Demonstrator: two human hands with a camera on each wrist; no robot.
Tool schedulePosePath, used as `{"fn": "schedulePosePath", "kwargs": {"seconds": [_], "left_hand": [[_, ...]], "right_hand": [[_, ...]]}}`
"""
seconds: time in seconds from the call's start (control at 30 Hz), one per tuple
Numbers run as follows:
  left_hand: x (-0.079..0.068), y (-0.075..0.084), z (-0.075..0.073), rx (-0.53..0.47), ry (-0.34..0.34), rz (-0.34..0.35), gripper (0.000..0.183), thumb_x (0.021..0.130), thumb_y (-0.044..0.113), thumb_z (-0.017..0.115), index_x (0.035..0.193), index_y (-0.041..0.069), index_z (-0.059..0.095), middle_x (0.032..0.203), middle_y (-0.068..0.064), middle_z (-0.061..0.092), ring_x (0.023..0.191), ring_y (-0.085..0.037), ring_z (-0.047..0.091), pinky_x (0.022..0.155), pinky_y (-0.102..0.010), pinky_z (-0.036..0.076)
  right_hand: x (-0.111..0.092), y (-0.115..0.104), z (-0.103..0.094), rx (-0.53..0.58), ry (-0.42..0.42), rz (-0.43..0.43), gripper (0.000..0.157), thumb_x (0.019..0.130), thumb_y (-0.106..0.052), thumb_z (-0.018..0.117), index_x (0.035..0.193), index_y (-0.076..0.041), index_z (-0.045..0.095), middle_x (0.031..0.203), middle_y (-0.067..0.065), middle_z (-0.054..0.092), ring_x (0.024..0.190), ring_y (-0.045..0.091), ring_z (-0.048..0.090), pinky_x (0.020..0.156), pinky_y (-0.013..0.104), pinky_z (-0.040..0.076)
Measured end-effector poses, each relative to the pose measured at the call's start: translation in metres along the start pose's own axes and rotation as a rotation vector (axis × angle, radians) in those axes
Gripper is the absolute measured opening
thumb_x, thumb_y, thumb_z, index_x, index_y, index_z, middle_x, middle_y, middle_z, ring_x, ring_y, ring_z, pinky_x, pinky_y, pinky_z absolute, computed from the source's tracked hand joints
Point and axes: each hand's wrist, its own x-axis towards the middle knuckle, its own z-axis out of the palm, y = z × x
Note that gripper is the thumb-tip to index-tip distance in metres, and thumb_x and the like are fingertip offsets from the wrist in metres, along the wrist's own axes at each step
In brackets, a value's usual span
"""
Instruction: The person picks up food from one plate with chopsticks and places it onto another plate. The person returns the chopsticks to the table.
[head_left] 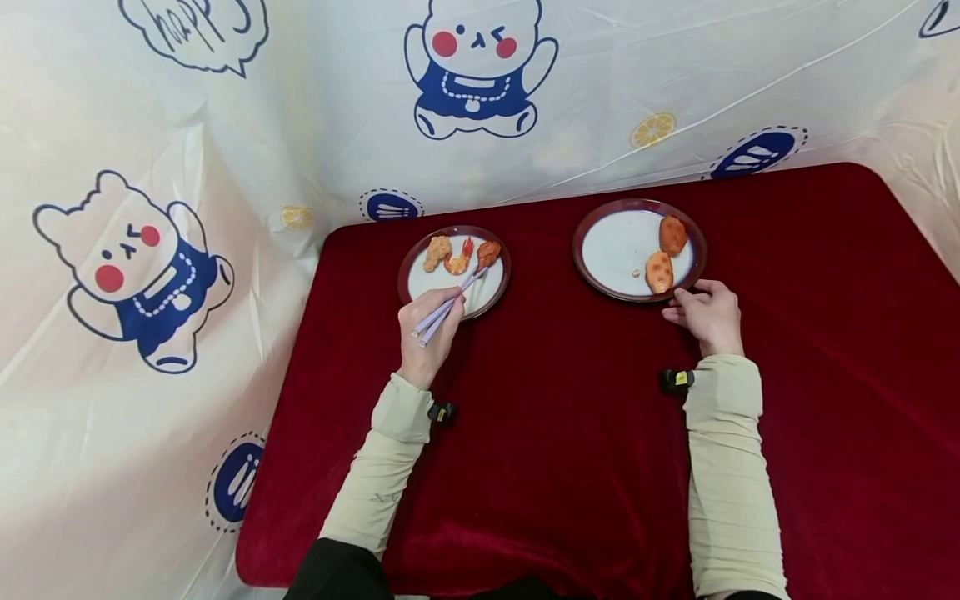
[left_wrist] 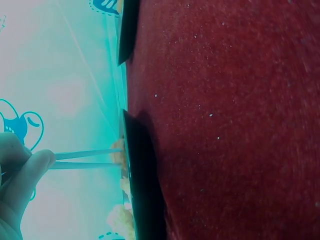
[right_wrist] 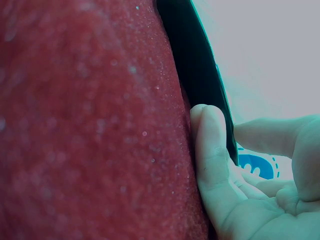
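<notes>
My left hand (head_left: 426, 337) grips a pair of pale purple chopsticks (head_left: 441, 314). Their tips are right at a reddish-brown fried piece (head_left: 488, 252) on the smaller plate (head_left: 482, 297), white with a brown rim. Beside that piece lie a shrimp (head_left: 458, 261) and a golden fried piece (head_left: 437, 252). In the left wrist view the chopsticks (left_wrist: 85, 165) reach over the plate's edge to the food. My right hand (head_left: 710, 318) pinches the near right rim of the larger plate (head_left: 611, 250); in the right wrist view, thumb and fingers (right_wrist: 211, 145) lie on either side of the rim.
On the larger plate, two browned oval food pieces, one darker (head_left: 672, 235) and one lighter (head_left: 659, 272), lie at the right, with small crumbs (head_left: 636, 272) nearby. A dark red cloth (head_left: 555, 400) covers the table. Behind and to the left hangs a printed white curtain (head_left: 337, 100).
</notes>
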Motion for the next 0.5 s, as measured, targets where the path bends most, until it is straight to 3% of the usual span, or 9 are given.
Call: {"fn": "schedulePosePath", "kwargs": {"seconds": [0.23,0.5], "left_hand": [[0.000,0.006,-0.004,-0.005,0.022,0.013,0.011,0.081,-0.001,0.070,0.091,-0.001,0.076,0.087,-0.012,0.075,0.078,-0.024,0.072,0.068,-0.034,0.057],[0.005,0.019,-0.002,-0.030,0.026,0.061,0.010,0.079,-0.002,0.071,0.088,0.000,0.077,0.085,-0.011,0.075,0.076,-0.023,0.071,0.069,-0.025,0.056]], "right_hand": [[-0.001,-0.001,0.000,0.006,-0.002,-0.001,0.057,0.098,-0.010,0.050,0.146,0.007,0.024,0.074,-0.007,0.060,0.060,0.001,0.066,0.063,0.019,0.058],[0.000,-0.001,-0.001,0.003,-0.002,-0.004,0.057,0.098,-0.010,0.050,0.146,0.008,0.024,0.073,-0.008,0.060,0.059,0.001,0.066,0.063,0.019,0.058]]}}
